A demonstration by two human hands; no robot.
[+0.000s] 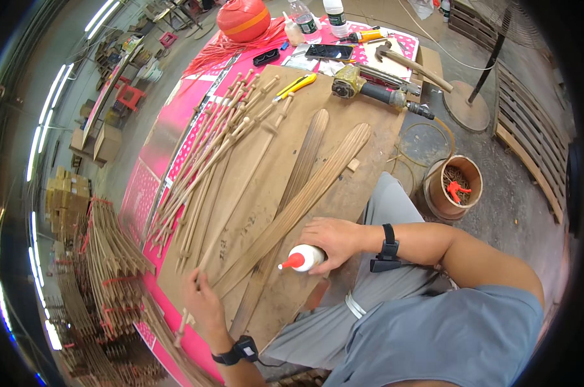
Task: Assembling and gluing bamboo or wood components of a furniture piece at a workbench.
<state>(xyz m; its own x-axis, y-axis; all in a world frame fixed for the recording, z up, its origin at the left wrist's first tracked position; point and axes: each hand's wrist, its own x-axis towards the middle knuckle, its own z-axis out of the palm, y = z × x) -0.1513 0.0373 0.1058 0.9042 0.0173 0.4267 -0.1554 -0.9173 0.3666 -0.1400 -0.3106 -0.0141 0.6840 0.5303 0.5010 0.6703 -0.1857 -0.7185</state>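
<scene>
My right hand (334, 241) is wrapped round a white squeeze bottle (310, 257) with a red nozzle, tilted so the nozzle points left over the board's near edge. At the left, my left hand (205, 303) curls its fingers about a long, thin wooden rod (243, 185) with knobs near its ends; the palm hides part of the rod. Between my hands lie two long, flat wooden slats with rounded ends, a lighter grooved slat (317, 184) crossing over a darker slat (298, 177). A pile of knobbed wooden rods (205, 158) lies beyond my left hand.
On the brown board (363, 106) rest a yellow cutter (296, 86) and an air-hosed power tool (376, 90). Behind are a hammer (414, 64), phone (329, 51), bottles and a red ball-shaped bundle (243, 19). A bucket (456, 187) stands right; stacked rods (114, 258) stand left.
</scene>
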